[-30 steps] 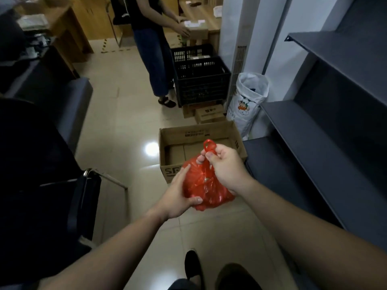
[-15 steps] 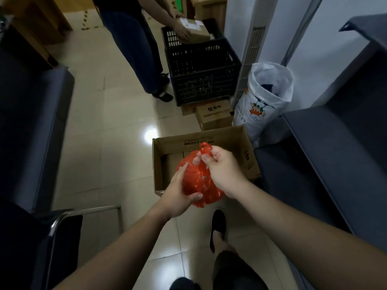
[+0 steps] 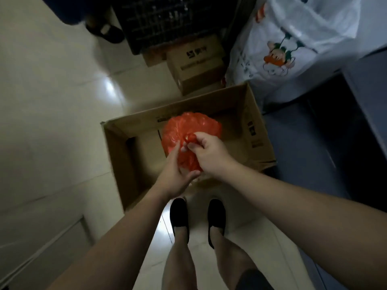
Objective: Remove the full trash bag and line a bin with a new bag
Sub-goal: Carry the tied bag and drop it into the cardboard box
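A full red trash bag (image 3: 189, 127), tied at the top, hangs over the open cardboard box (image 3: 254, 130) on the floor in front of my feet. My right hand (image 3: 207, 152) pinches the knotted red loop at the bag's top. My left hand (image 3: 178, 172) cups the bag's near side from the left and below, fingers lying along the plastic. The lower part of the bag is hidden behind both hands. No bin shows in view.
A white printed sack (image 3: 293, 38) leans at the upper right beside a grey shelf unit (image 3: 356, 122). Small cardboard boxes (image 3: 194, 61) and a black crate (image 3: 167, 17) stand behind the open box. Another person's shoe (image 3: 109, 31) is at the top left.
I have stepped up to the cardboard box and tilted my view down. The red bag has moved forward and down, over the box's opening. Both hands keep the same hold.
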A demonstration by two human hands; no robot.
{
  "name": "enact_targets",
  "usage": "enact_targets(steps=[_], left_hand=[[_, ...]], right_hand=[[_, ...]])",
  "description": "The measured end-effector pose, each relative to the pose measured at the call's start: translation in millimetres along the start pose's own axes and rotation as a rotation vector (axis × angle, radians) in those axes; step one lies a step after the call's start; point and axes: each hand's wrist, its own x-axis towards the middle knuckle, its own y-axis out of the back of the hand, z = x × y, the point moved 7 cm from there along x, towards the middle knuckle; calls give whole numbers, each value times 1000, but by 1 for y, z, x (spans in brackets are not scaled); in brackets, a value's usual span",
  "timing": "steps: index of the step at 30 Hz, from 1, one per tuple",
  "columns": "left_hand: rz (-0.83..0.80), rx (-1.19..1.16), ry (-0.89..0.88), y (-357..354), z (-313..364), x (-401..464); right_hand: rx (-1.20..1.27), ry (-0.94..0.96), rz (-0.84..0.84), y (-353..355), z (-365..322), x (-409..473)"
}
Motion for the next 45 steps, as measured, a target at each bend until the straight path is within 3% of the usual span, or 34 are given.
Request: enact_targets(steps=[6, 11, 17, 22, 27, 32, 39, 42, 45], left_hand=[[-70, 43, 74, -36, -127, 117], [-87, 21, 168, -53, -203, 162], [-78, -58, 201, -62, -233, 178], [-80, -31, 193, -57, -206, 152], [-134, 138, 273, -40, -122, 112], [-202, 323, 171, -38, 45, 68], [-327, 590, -446, -93, 342, -31], [-440, 655, -701, -150, 439, -105], [-539, 682, -904, -211, 495, -190]], right_hand=[[-87, -96, -30, -51, 110, 134], [-127, -113, 15, -66, 169, 182], [-136, -197, -33, -76, 216, 184], [-133, -252, -49, -54, 219, 160], [-26, -302, 4, -4, 178, 97], [41, -262, 119, 97, 96, -4], [41, -105, 565, 284, -21, -225], [108, -123, 850, 338, -26, -360], [204, -182, 1100, 355, -11, -493]])
